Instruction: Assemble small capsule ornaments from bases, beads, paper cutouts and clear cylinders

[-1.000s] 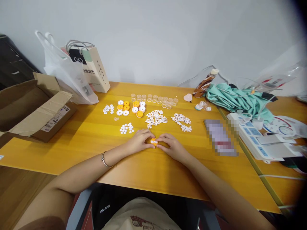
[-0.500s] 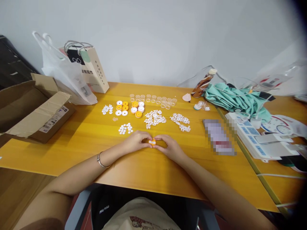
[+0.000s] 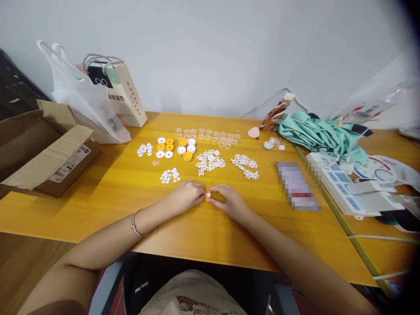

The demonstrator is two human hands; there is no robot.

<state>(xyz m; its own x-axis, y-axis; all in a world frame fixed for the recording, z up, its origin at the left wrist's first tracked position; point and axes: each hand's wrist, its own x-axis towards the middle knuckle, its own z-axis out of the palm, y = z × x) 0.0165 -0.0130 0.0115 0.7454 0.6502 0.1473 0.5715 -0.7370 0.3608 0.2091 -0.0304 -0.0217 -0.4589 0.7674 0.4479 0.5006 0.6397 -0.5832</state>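
Observation:
A small round orange plastic piece (image 3: 208, 195) with a white centre is held up between my two hands over the table. The thumb and forefinger of my right hand (image 3: 231, 202) pinch it from the right. My left hand (image 3: 189, 194), back turned upward, has its fingertips closed on the left side; they partly hide the piece. Beyond my left hand lies a group of white discs (image 3: 169, 176). Farther off stand orange and white round caps (image 3: 169, 147), beside white cut-out plastic pieces (image 3: 210, 162) and clear small cups (image 3: 208, 134).
An open cardboard box (image 3: 70, 168) and a white plastic bag (image 3: 88, 103) stand at the left. To the right are a phone (image 3: 297, 186), a power strip (image 3: 341, 183), a folded green umbrella (image 3: 321, 135) and a brown drink bottle (image 3: 277, 113).
My left hand has rolled over, and its fingers now cover more of the orange piece. The right hand keeps its pinch. The view has shifted slightly.

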